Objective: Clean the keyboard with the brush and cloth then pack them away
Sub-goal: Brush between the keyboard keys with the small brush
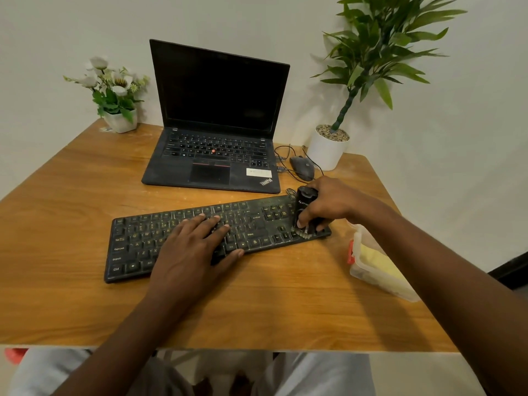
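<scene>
flower pot (120, 121): small white pot w/ white blooms, approx 10 o'clock on the surface (257, 310), far left corner. Not part of the job.
keyboard (134, 247): black, full-size, lies slantwise mid-surface, right end further away. Keys look dusty across most of the width, so cleaning is prob. at an early stage.
left grip (194, 241): released. Fingers straight, palm flat on the letter keys mid-board, holds nothing. Looks to be steadying the board.
laptop (213, 155): open, screen dark, 12 o'clock from the keyboard, apart from it.
mouse (301, 167): grey, wired, approx 1 o'clock, near the laptop's right edge.
brush (304, 207): black handle roughly upright, pale bristles down on the keyboard's right end by the arrow/numpad keys, 3 o'clock of the board.
right grip (328, 204): grasping the brush, fingers & thumb curled round the handle.
plant pot (325, 152): tall green plant in a white pot, 2 o'clock, far right of the surface.
box (357, 270): clear plastic w/ red clip, approx 4 o'clock off the keyboard's right end, partly behind the right forearm.
cloth (377, 258): yellow, inside the box, touched by neither grip.
progress: brushing under way, at the right end. Left to do, I'd say: brush the other keys, wipe w/ cloth, then put brush + cloth into the box.
</scene>
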